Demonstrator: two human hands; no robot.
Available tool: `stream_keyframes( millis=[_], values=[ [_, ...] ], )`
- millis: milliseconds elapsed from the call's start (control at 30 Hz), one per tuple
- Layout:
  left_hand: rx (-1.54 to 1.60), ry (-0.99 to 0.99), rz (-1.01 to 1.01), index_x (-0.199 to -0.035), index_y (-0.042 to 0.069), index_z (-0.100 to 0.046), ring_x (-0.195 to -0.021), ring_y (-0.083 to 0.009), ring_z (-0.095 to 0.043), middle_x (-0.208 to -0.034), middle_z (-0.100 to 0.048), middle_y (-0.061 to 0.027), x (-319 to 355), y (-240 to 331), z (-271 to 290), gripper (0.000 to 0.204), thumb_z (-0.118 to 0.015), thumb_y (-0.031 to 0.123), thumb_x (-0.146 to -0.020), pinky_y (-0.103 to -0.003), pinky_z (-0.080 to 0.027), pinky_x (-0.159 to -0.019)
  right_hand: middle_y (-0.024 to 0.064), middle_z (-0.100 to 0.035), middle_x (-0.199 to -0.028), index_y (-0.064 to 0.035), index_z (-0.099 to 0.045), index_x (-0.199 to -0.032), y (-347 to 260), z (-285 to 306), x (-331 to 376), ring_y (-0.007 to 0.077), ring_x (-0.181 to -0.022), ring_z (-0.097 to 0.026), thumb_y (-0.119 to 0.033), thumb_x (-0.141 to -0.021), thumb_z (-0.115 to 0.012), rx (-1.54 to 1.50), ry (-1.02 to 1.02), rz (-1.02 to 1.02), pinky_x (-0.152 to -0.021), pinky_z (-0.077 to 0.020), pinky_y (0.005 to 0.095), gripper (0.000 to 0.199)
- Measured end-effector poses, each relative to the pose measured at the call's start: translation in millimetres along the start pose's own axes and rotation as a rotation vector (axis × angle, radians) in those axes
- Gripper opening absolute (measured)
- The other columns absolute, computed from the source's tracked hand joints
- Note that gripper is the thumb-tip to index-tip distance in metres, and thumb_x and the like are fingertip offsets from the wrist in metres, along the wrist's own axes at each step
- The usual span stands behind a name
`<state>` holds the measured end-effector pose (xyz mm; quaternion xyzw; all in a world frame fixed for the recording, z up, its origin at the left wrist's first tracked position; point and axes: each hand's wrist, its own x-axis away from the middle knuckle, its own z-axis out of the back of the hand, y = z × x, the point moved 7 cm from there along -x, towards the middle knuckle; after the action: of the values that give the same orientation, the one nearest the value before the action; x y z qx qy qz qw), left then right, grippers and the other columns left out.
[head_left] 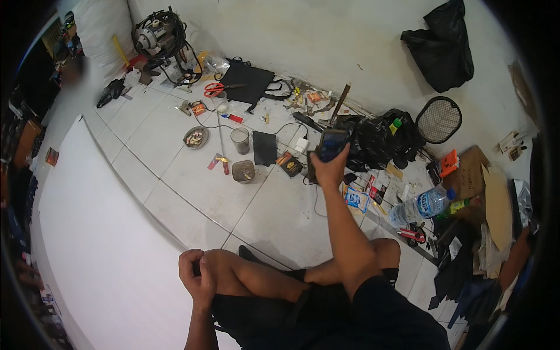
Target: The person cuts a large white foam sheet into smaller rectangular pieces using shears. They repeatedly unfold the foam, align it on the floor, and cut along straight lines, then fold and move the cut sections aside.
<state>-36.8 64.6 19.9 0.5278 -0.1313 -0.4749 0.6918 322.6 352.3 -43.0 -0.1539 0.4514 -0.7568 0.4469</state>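
I sit cross-legged on a white tiled floor (pixel 192 192). My right hand (pixel 329 168) is stretched out in front of me and grips a dark smartphone (pixel 332 144), its screen facing me. Just beyond it lie a charger and cable (pixel 301 146) and a dark pouch (pixel 265 147). My left hand (pixel 195 277) rests curled on my left knee and holds nothing that I can see.
A large white board (pixel 99 245) lies to my left. Ahead are a glass (pixel 240 140), a small dish (pixel 196 137), red scissors (pixel 214 89), a black bag (pixel 248 81) and a motor with cables (pixel 158 36). To the right are a water bottle (pixel 421 205), black plastic bags (pixel 379 137), a round mesh fan guard (pixel 438 119) and cardboard (pixel 496 204).
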Motion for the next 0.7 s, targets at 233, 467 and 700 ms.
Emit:
stream_keyframes(
  millis=[233, 467, 700],
  values=[
    [-0.024, 0.022, 0.040, -0.087, 0.000, -0.058, -0.082, -0.0225, -0.057, -0.090, -0.058, -0.0121, -2.6, -7.4, -6.2, 0.008, -0.056, 0.002, -0.080, -0.031, -0.047, -0.072, 0.0231, -0.044, -0.132, -0.0065, -0.010, -0.147, 22.6, -48.6, -75.4, 0.0363, -0.121, -0.047, -0.030, -0.063, -0.082, 0.188, -0.090, -0.074, -0.099, -0.0420, 0.0444, 0.113],
    [-0.059, 0.110, 0.005, -0.085, 0.001, -0.059, -0.081, -0.0259, -0.058, -0.087, -0.059, -0.0147, -5.0, -18.2, 4.1, 0.010, -0.057, 0.002, -0.075, -0.034, -0.048, -0.073, 0.0251, -0.053, -0.121, -0.0070, -0.016, -0.146, 48.0, -94.9, -75.5, 0.0396, -0.112, -0.054, -0.028, -0.060, -0.084, 0.216, -0.091, 0.045, -0.097, -0.0431, 0.0452, 0.112],
    [-0.086, 0.142, 0.008, -0.087, 0.001, -0.059, -0.080, -0.0251, -0.060, -0.088, -0.060, -0.0139, -0.7, -6.3, 9.8, 0.011, -0.060, 0.001, -0.076, -0.032, -0.048, -0.071, 0.0275, -0.045, -0.129, -0.0011, -0.012, -0.146, 48.4, -89.7, -70.0, 0.0415, -0.119, -0.046, -0.027, -0.065, -0.080, 0.240, -0.156, 0.055, -0.100, -0.0401, 0.0445, 0.109]
  ],
)
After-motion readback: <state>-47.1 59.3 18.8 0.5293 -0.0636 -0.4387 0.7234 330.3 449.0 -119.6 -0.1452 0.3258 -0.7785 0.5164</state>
